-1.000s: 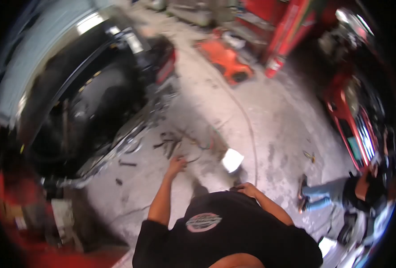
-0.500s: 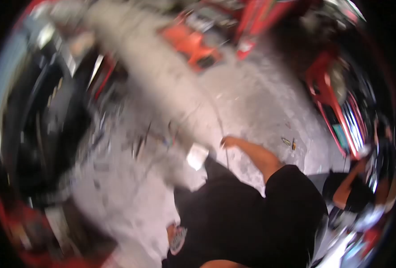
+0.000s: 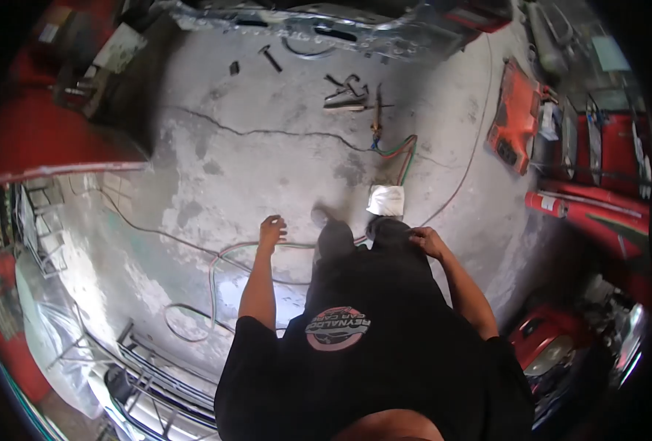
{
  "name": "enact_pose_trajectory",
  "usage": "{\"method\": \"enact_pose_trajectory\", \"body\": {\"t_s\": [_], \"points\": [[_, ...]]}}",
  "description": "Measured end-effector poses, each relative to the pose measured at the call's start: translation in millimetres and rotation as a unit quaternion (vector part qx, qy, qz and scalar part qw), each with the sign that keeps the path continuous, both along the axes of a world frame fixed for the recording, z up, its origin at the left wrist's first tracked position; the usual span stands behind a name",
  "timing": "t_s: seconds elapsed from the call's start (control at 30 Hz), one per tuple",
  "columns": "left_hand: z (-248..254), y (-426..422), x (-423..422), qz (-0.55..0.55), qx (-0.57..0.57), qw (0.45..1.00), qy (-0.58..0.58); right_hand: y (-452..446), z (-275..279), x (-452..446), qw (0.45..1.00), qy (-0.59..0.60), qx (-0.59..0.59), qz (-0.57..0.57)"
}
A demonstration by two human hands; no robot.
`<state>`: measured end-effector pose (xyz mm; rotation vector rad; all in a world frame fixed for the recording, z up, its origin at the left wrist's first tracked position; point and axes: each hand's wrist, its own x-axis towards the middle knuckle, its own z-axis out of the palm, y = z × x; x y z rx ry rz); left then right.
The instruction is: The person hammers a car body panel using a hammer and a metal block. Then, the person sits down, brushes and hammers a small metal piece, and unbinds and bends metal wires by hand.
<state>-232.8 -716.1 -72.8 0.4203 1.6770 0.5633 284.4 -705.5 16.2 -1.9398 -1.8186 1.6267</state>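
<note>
My left hand (image 3: 271, 230) hangs over the concrete floor with its fingers apart and nothing in it. Beside my right thigh is my right hand (image 3: 427, 241), its fingers curled; whether they hold anything is too small to tell. A white square item (image 3: 385, 200) lies by my right foot. Farther ahead on the floor are a torch-like tool (image 3: 377, 121) joined to a red and green hose (image 3: 408, 151), several dark metal tools (image 3: 346, 88) and a hammer (image 3: 271, 58).
A stripped car body edge (image 3: 326, 29) spans the top. An orange-red panel (image 3: 513, 117) and a red fire extinguisher (image 3: 546, 203) are at the right. Hoses (image 3: 142, 228) cross the floor on the left, near metal frames (image 3: 149, 375).
The view has turned far round: the car body is now at the top, and the other people seen at the right are out of view. My left hand shows again beside my body.
</note>
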Motion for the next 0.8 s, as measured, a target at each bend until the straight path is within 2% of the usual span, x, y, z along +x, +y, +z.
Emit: {"method": "enact_pose_trajectory", "body": {"t_s": [0.07, 0.13, 0.2, 0.3, 0.37, 0.47, 0.57, 0.8], "points": [[-6, -45, -29, 0.044, -0.024, 0.999, -0.007, 4, -4, -23, 1.000, 0.015, -0.023, 0.011], [-19, -97, -53, 0.069, -0.062, 0.996, -0.008, 13, -14, -30, 0.998, 0.001, 0.014, 0.067], [-30, -149, -71, 0.084, -0.108, 0.991, -0.007, 26, 0, -40, 0.996, 0.044, -0.005, 0.074], [-30, -184, -74, 0.142, -0.148, 0.979, 0.000, 39, 6, -47, 0.997, -0.029, -0.024, 0.074], [-33, -200, -71, 0.175, -0.140, 0.975, -0.013, 45, 8, -47, 0.996, -0.033, -0.060, 0.050], [-40, -189, -60, 0.194, -0.084, 0.976, -0.046, 65, 10, -49, 0.992, -0.060, -0.086, 0.064], [-36, -166, -45, 0.260, -0.041, 0.963, -0.061, 95, 10, -61, 0.988, -0.080, -0.092, 0.091], [-31, -139, -47, 0.313, 0.005, 0.947, -0.068, 185, 30, -123, 0.982, -0.067, -0.034, 0.171]]}}
